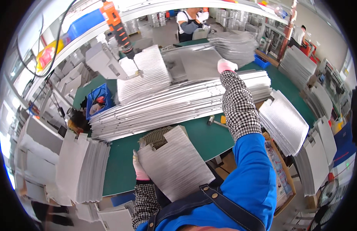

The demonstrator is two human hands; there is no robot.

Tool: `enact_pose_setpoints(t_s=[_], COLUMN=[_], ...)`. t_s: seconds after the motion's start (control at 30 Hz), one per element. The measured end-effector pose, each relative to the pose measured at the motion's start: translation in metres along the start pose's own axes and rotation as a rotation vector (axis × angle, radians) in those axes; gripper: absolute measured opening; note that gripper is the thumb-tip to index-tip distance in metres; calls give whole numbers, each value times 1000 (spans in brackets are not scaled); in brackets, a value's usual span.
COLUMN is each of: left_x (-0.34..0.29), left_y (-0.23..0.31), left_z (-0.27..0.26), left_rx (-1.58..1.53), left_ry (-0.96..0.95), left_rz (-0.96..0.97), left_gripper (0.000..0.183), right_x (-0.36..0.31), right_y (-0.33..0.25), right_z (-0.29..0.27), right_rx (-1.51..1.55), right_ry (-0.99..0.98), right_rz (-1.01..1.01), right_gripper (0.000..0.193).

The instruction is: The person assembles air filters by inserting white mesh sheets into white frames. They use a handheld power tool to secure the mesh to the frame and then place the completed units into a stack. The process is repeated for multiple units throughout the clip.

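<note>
- Head view: a long pile of metal strips (174, 104) is laid across the green counter (119, 169), and every place below is given from that pile.
- On the near side of the pile, a notched silvery sheet (176, 165) is held tilted, its lower part hung past the counter's front edge.
- The sheet's left edge is held by the left hand (140, 169), gloved in pink and white; it is pinched between thumb and fingers, though some of these are hidden.
- Beyond the pile, the right hand (227, 66) is stretched out to the right edge of a flat grey panel (201, 63). Whether its fingers are spread or pressed together cannot be told, nor whether the panel is gripped.
- As for progress, only the one sheet is judged to be in work; no part is seen fixed to it.
- Much may be left: similar sheets are piled in a back stack (153, 71) beyond the pile and a side stack (284, 123) by its right end. Which are finished and which are waiting cannot be told.
- Above the back stack, an orange power screwdriver (119, 32) is hung, and a hammer (211, 120) is laid just in front of the pile; neither is held.
</note>
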State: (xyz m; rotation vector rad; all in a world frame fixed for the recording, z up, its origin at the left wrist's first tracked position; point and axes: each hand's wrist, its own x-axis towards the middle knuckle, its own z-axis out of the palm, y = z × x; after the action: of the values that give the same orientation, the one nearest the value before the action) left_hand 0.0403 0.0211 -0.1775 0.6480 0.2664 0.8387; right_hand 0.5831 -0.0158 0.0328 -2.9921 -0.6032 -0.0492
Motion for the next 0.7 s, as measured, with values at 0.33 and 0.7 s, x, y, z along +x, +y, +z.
enact_pose_setpoints(t_s=[0.33,0.7], left_x=[0,2], left_y=[-5,0], left_z=[9,4], left_rx=[-98,9], left_ry=[43,-11], left_rz=[-56,-46], left_gripper=[71,75], right_x=[126,52], right_y=[100,167], right_z=[-7,26], right_rx=[695,363], right_ry=[246,407], right_rz=[-114,-154], right_gripper=[40,75])
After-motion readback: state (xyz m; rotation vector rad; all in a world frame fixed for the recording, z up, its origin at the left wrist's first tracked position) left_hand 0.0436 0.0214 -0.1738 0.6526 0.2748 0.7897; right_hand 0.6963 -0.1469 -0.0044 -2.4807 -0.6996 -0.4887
